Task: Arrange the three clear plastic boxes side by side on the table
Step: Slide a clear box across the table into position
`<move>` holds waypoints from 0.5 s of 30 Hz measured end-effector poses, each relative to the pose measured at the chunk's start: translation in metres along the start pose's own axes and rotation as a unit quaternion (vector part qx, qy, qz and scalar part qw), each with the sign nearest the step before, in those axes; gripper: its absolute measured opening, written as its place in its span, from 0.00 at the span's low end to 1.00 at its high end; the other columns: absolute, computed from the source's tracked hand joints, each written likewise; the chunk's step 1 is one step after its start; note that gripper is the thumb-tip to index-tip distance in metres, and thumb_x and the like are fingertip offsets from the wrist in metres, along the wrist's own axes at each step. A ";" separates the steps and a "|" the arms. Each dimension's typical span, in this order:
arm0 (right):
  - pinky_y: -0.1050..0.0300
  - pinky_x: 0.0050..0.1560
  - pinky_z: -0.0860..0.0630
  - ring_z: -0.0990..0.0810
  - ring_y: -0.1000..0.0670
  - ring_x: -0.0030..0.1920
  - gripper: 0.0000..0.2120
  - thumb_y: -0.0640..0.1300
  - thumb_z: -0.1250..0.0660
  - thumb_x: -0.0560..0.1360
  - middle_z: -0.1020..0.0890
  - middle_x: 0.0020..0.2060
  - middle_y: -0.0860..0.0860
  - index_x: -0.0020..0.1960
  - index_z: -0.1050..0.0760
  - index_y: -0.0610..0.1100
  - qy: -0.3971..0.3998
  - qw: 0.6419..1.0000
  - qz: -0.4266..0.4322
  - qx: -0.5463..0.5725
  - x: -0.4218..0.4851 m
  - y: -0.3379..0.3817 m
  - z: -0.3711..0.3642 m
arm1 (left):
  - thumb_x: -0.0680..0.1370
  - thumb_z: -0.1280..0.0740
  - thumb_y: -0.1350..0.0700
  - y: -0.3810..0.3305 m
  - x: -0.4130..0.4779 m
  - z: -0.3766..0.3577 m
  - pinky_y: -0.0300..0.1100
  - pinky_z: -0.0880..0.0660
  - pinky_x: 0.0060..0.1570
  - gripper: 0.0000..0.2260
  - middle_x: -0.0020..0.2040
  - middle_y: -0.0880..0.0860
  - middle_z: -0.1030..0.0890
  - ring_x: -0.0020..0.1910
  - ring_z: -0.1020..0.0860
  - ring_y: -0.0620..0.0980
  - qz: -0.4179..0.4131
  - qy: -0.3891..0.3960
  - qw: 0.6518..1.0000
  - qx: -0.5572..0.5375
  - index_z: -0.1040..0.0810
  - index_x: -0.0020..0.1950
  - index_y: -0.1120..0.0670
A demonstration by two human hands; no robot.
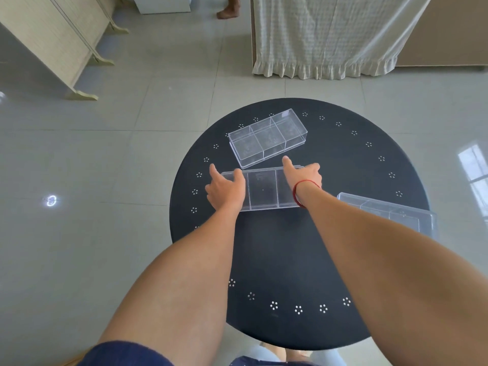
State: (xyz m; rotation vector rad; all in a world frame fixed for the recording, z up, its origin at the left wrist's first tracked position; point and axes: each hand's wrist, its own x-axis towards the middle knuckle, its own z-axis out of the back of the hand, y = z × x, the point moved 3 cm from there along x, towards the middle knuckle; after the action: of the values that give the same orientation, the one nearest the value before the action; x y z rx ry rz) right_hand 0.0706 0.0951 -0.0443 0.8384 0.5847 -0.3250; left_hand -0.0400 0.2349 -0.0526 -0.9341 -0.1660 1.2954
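Our fingers are closed around the two short ends of the middle box (262,190): the left hand (225,190) cups its left end with the index finger stretched along the far edge, and the right hand (306,178), with a red thread (301,191) on the wrist, clamps the right end the same way. The box sits near the table's centre, long side facing us; we cannot tell whether it is lifted or resting.

Handling, our judgement: thin rigid clear plastic with three compartments, so light, stiff, smooth-walled and prone to slipping or cracking if squeezed hard. The end walls look the best place to hold it, with even pressure from both sides.

The far box (268,137) lies just beyond, angled, its near corner close to the held one. The third box (388,212) sits at the right edge of the black round table (277,254), well apart and partly behind our right forearm. Neither is aligned yet.
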 end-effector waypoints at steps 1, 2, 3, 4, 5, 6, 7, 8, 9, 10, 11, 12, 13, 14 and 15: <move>0.40 0.68 0.31 0.25 0.39 0.64 0.37 0.65 0.38 0.73 0.25 0.65 0.42 0.71 0.39 0.41 0.001 1.000 0.007 0.012 -0.001 0.001 0.002 | 0.77 0.41 0.44 0.000 -0.002 -0.001 0.56 0.32 0.66 0.31 0.68 0.56 0.27 0.66 0.30 0.59 -0.012 -0.005 1.000 -0.009 0.45 0.78 0.48; 0.41 0.67 0.30 0.24 0.39 0.64 0.37 0.65 0.38 0.73 0.25 0.66 0.43 0.72 0.40 0.42 0.003 1.000 0.013 0.022 -0.001 0.001 0.004 | 0.77 0.41 0.45 0.000 -0.005 -0.002 0.56 0.32 0.66 0.30 0.69 0.55 0.27 0.66 0.31 0.58 -0.026 -0.010 1.000 -0.012 0.45 0.78 0.48; 0.41 0.67 0.30 0.25 0.39 0.64 0.37 0.64 0.38 0.74 0.26 0.67 0.43 0.73 0.42 0.42 0.007 0.999 0.018 0.030 -0.003 0.000 0.006 | 0.78 0.42 0.46 -0.001 -0.009 -0.003 0.55 0.33 0.67 0.29 0.70 0.54 0.27 0.67 0.32 0.58 -0.038 -0.017 0.999 -0.015 0.45 0.78 0.49; 0.42 0.67 0.29 0.25 0.39 0.65 0.38 0.64 0.38 0.74 0.28 0.69 0.43 0.74 0.43 0.43 0.010 0.999 0.022 0.037 -0.004 -0.001 0.009 | 0.79 0.42 0.47 -0.001 -0.014 -0.003 0.55 0.35 0.68 0.28 0.71 0.53 0.29 0.68 0.33 0.57 -0.047 -0.025 0.998 -0.019 0.44 0.78 0.49; 0.43 0.66 0.30 0.26 0.39 0.66 0.38 0.63 0.38 0.74 0.29 0.70 0.43 0.75 0.44 0.43 0.012 0.999 0.025 0.045 -0.005 -0.002 0.011 | 0.79 0.42 0.48 -0.002 -0.018 -0.003 0.55 0.35 0.67 0.27 0.72 0.53 0.30 0.69 0.33 0.57 -0.052 -0.032 0.998 -0.025 0.43 0.78 0.49; 0.44 0.65 0.30 0.27 0.39 0.67 0.39 0.63 0.38 0.75 0.30 0.71 0.43 0.76 0.44 0.43 0.015 0.998 0.028 0.052 -0.006 -0.004 0.014 | 0.79 0.43 0.48 -0.002 -0.023 -0.003 0.55 0.35 0.67 0.26 0.73 0.53 0.31 0.69 0.33 0.57 -0.055 -0.038 0.997 -0.031 0.42 0.77 0.49; 0.44 0.65 0.30 0.28 0.39 0.68 0.39 0.63 0.37 0.75 0.31 0.71 0.43 0.76 0.43 0.43 0.018 0.998 0.029 0.061 -0.007 -0.006 0.016 | 0.79 0.43 0.48 -0.002 -0.026 -0.002 0.55 0.34 0.66 0.26 0.73 0.54 0.32 0.69 0.33 0.57 -0.058 -0.041 0.997 -0.038 0.41 0.77 0.49; 0.45 0.65 0.30 0.28 0.39 0.68 0.38 0.63 0.37 0.74 0.31 0.72 0.43 0.76 0.42 0.43 0.020 0.997 0.030 0.070 -0.009 -0.007 0.018 | 0.79 0.43 0.48 -0.001 -0.029 -0.002 0.53 0.33 0.65 0.25 0.73 0.54 0.33 0.69 0.33 0.56 -0.059 -0.041 0.996 -0.051 0.39 0.76 0.49; 0.45 0.65 0.30 0.28 0.40 0.68 0.38 0.63 0.37 0.74 0.31 0.71 0.44 0.75 0.41 0.43 0.021 0.996 0.030 0.080 -0.010 -0.009 0.021 | 0.79 0.43 0.48 -0.001 -0.031 -0.002 0.52 0.32 0.63 0.24 0.72 0.54 0.33 0.68 0.32 0.56 -0.058 -0.039 0.995 -0.067 0.37 0.75 0.49; 0.46 0.65 0.30 0.28 0.40 0.68 0.37 0.63 0.36 0.74 0.31 0.71 0.44 0.75 0.40 0.43 0.023 0.995 0.030 0.089 -0.012 -0.011 0.023 | 0.79 0.42 0.48 0.001 -0.033 -0.001 0.50 0.31 0.61 0.23 0.70 0.54 0.33 0.67 0.31 0.56 -0.053 -0.037 0.995 -0.082 0.35 0.74 0.50; 0.46 0.65 0.30 0.27 0.41 0.67 0.36 0.62 0.36 0.74 0.31 0.71 0.44 0.74 0.38 0.42 0.024 0.995 0.031 0.094 -0.013 -0.013 0.024 | 0.79 0.42 0.48 0.002 -0.035 -0.001 0.49 0.29 0.60 0.22 0.69 0.53 0.33 0.65 0.29 0.55 -0.049 -0.035 0.994 -0.092 0.33 0.73 0.50; 0.47 0.65 0.30 0.27 0.41 0.67 0.35 0.61 0.35 0.74 0.31 0.70 0.44 0.73 0.37 0.42 0.023 0.995 0.035 0.094 -0.015 -0.015 0.026 | 0.78 0.41 0.48 0.005 -0.038 -0.001 0.48 0.28 0.58 0.21 0.67 0.53 0.33 0.63 0.27 0.55 -0.045 -0.034 0.994 -0.098 0.31 0.71 0.51; 0.49 0.64 0.30 0.26 0.42 0.66 0.33 0.59 0.35 0.75 0.30 0.70 0.44 0.73 0.36 0.41 0.022 0.995 0.039 0.089 -0.017 -0.018 0.028 | 0.78 0.40 0.48 0.008 -0.041 -0.001 0.47 0.27 0.56 0.20 0.65 0.53 0.33 0.60 0.26 0.56 -0.044 -0.034 0.993 -0.101 0.28 0.68 0.52; 0.50 0.63 0.30 0.26 0.42 0.66 0.31 0.56 0.34 0.75 0.30 0.69 0.44 0.72 0.34 0.41 0.022 0.996 0.044 0.078 -0.019 -0.021 0.029 | 0.77 0.38 0.48 0.011 -0.043 0.001 0.45 0.28 0.54 0.18 0.62 0.53 0.33 0.58 0.25 0.56 -0.046 -0.038 0.993 -0.103 0.26 0.64 0.53; 0.50 0.62 0.29 0.26 0.42 0.65 0.28 0.53 0.34 0.75 0.30 0.69 0.44 0.71 0.33 0.41 0.022 0.997 0.048 0.064 -0.020 -0.025 0.029 | 0.76 0.36 0.49 0.015 -0.046 0.002 0.43 0.28 0.51 0.16 0.60 0.53 0.33 0.56 0.25 0.56 -0.052 -0.044 0.992 -0.102 0.25 0.60 0.54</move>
State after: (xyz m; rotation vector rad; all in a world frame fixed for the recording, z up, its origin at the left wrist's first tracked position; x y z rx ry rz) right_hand 0.0526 0.0575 -0.0316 0.9954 0.5664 -0.2585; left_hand -0.0666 0.1960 -0.0435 -1.0287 -0.4163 1.2393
